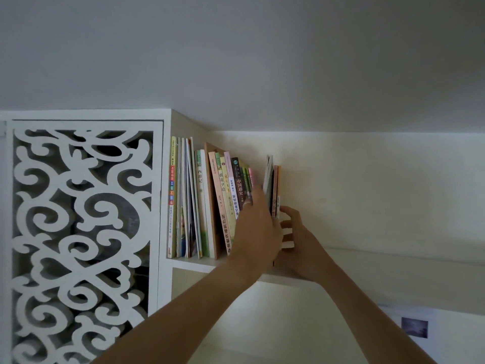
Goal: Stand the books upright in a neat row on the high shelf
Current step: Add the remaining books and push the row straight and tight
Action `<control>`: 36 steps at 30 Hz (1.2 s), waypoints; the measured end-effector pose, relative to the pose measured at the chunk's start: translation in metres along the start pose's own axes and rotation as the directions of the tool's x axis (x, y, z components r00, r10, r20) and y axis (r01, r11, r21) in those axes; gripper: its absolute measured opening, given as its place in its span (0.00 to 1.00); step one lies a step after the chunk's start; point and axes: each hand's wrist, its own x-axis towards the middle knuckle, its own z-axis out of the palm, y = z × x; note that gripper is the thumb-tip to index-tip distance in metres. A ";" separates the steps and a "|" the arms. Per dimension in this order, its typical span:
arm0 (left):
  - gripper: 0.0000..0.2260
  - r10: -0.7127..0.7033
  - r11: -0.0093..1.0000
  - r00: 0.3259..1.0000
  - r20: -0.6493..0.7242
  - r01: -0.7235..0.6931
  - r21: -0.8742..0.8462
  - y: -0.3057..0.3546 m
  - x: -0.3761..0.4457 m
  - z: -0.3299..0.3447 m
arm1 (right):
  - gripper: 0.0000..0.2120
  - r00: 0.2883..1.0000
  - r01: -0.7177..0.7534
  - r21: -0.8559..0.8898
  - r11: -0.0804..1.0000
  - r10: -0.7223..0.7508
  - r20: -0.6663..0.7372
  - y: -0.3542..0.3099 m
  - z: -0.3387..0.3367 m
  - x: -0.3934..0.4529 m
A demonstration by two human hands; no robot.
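1. Up on the high shelf, just under the ceiling, a row of books already stands from the white side panel rightward; most of the task looks done.
2. At the left end thin booklets, the first with a yellow spine, stand nearly straight. Next come a white-spined volume and a brown board-like cover. After these, paperbacks with pink, green and dark spines lean a little to the left.
3. To the right of a gap, a small group of thin books stands upright, apart from the main row.
4. The left hand reaches into that gap, fingers extended and pressed flat against the leaning paperbacks. It seems to steady them, not grip.
5. The right hand sits at the lower right of the thin group, fingers curled against it. I cannot tell whether it clamps the books or only pushes them.
6. Judged from this, what remains is closing the gap, sliding the thin group against the row and straightening the leaning spines.
7. Beside the shelf, a white carved lattice door closes the neighbouring compartment. The shelf to the right of the hands shows no books.
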 end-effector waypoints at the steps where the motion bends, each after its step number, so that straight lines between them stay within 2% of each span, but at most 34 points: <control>1: 0.25 -0.019 0.997 1.000 -0.013 0.018 -0.071 0.007 0.008 -0.008 | 0.44 1.000 -0.007 -0.006 1.000 0.007 -0.013 0.000 0.000 0.000; 4: 0.12 -0.061 0.972 0.989 -0.134 0.028 -0.233 0.023 0.034 -0.033 | 0.44 1.000 -0.027 -0.055 0.998 0.026 -0.017 -0.001 -0.001 0.001; 6: 0.11 -0.061 0.967 0.977 -0.206 0.006 -0.256 0.024 0.043 -0.035 | 0.45 1.000 -0.024 -0.075 0.997 0.024 0.000 -0.003 -0.001 0.000; 9: 0.10 -0.013 0.979 0.996 -0.088 -0.005 -0.204 0.012 0.040 -0.016 | 0.46 1.000 0.007 -0.121 0.993 -0.006 0.013 -0.004 0.000 0.000; 11: 0.21 0.022 0.991 1.000 -0.008 -0.023 -0.132 -0.005 0.033 0.001 | 0.44 0.999 0.034 -0.133 0.990 -0.032 0.013 -0.003 0.002 0.000; 13: 0.28 0.062 0.998 0.998 -0.012 -0.062 -0.024 -0.020 0.028 0.013 | 0.44 0.999 0.048 -0.127 0.991 -0.047 0.013 -0.002 0.001 0.000; 14: 0.28 0.107 0.989 0.993 -0.052 -0.102 0.105 -0.025 0.025 0.015 | 0.44 0.999 0.045 -0.118 0.992 -0.044 0.013 -0.001 0.001 0.000; 16: 0.28 0.236 0.900 0.958 -0.164 -0.152 0.407 -0.035 0.021 0.018 | 0.44 1.000 0.026 -0.087 0.996 -0.024 0.020 0.000 0.001 0.000; 17: 0.28 0.282 0.863 0.935 -0.215 -0.150 0.482 -0.041 0.020 0.019 | 0.44 0.999 0.018 -0.073 0.997 -0.016 0.028 0.001 0.000 0.000; 19: 0.29 0.338 0.827 0.906 -0.256 -0.156 0.540 -0.059 0.019 0.022 | 0.42 0.998 0.006 -0.035 0.999 -0.004 0.057 0.004 0.000 0.000; 23: 0.26 0.469 0.703 0.872 -0.141 -0.272 0.657 -0.093 0.012 0.026 | 0.43 0.992 -0.028 0.032 0.999 0.024 0.121 0.004 0.000 0.003; 25: 0.25 0.480 0.686 0.869 -0.122 -0.285 0.669 -0.099 0.011 0.027 | 0.41 0.989 -0.017 0.019 1.000 0.014 0.149 0.003 0.000 0.004; 28: 0.28 0.477 0.714 0.872 -0.108 -0.313 0.626 -0.099 0.011 0.027 | 0.40 0.989 -0.015 -0.021 1.000 0.018 0.148 0.001 0.003 0.003; 30: 0.31 0.478 0.742 0.870 -0.116 -0.330 0.584 -0.101 0.010 0.026 | 0.40 0.994 -0.021 -0.043 0.999 0.025 0.107 -0.001 0.004 0.004; 33: 0.33 0.418 0.809 0.883 -0.214 -0.255 0.530 -0.102 0.008 0.024 | 0.40 0.999 -0.022 -0.145 0.989 0.028 0.042 -0.007 0.008 0.005; 36: 0.33 0.398 0.817 0.898 -0.186 -0.255 0.516 -0.101 0.007 0.024 | 0.36 1.000 -0.015 -0.224 0.975 0.015 -0.005 -0.008 0.015 0.006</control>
